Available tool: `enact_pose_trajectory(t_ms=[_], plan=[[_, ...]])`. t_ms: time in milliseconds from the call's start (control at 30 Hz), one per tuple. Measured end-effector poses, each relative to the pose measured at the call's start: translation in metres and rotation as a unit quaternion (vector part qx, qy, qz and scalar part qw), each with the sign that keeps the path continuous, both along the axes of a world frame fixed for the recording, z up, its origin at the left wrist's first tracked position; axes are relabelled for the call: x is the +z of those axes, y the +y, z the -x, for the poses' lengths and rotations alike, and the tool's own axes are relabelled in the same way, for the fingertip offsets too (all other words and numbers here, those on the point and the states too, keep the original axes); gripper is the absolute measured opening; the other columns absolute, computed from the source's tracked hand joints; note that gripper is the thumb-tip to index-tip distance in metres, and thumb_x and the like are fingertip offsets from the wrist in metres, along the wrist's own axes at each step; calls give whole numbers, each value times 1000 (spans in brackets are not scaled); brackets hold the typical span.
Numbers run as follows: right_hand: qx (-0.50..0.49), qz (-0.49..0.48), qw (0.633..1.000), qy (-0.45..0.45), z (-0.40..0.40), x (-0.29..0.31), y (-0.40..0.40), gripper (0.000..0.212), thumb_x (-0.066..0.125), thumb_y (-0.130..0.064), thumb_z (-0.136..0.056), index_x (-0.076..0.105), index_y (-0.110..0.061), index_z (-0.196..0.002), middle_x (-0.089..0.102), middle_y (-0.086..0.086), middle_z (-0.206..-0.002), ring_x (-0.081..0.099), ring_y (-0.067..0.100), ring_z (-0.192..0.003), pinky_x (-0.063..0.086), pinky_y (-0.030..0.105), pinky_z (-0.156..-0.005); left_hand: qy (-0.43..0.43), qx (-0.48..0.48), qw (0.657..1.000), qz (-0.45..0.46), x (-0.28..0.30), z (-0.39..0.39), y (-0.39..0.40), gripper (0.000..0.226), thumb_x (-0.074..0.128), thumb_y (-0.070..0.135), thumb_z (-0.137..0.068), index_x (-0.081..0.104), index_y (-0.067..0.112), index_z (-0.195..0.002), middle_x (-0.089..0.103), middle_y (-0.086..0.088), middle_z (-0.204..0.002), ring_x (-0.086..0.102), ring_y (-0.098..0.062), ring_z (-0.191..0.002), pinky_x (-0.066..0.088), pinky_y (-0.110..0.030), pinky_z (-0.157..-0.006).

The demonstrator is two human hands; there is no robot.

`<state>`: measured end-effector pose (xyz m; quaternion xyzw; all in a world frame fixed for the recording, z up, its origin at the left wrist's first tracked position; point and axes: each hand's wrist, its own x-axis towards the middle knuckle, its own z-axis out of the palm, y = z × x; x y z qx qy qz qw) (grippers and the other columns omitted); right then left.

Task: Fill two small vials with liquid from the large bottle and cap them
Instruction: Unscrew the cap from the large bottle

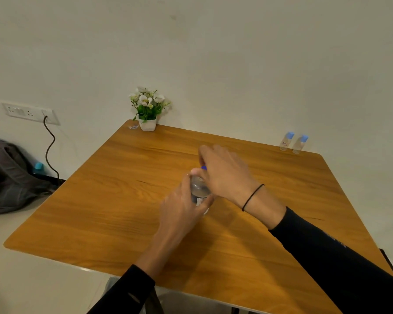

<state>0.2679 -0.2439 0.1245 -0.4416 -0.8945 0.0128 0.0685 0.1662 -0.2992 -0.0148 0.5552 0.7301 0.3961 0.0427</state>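
Near the flower pot [147, 124], mid-surface [100, 200], the left hand [182, 208] gripped the large bottle [199, 189]; the right hand [222, 171] clasped its blue cap [203, 167]; 2 vials [286, 141] stood far right.

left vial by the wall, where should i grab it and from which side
Judging by its pose, pinch the left vial around its clear body, just under the blue cap. Come from its left: the other vial stands close on its right.

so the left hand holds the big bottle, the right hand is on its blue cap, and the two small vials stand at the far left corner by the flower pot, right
Not quite: the two small vials stand at the far right corner of the table, away from the flower pot, as the head view shows. The rest holds: the left hand holds the large bottle and the right hand is on its blue cap.
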Motion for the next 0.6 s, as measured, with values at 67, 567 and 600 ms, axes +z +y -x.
enact_pose_trajectory(t_ms=[67,567,600], plan=[[31,-6,999,10,1,-1,0,17,66,-36,-100,54,-25,-105,56,-1,-107,54,18,-86,50,31,-69,12,-3,1000,-7,0,0,0,72,51,85,-86,41,33,-135,70,14,-95,64,-8,-69,55,-30,-54],[94,70,993,15,-7,1,9,25,69,-19,-97,56,-26,-117,53,-5,-115,50,19,-107,51,37,-80,-3,-9,1000,2,0,1,1,69,56,80,-85,41,36,-137,65,19,-97,63,-6,-75,52,-26,-58],[101,81,991,25,-7,2,8,37,72,-31,-96,52,-28,-127,52,-6,-123,48,16,-113,52,37,-84,-6,-9,1000,3,-1,1,1,70,57,79,-86,42,35,-138,66,18,-98,64,-7,-77,54,-29,-60]])
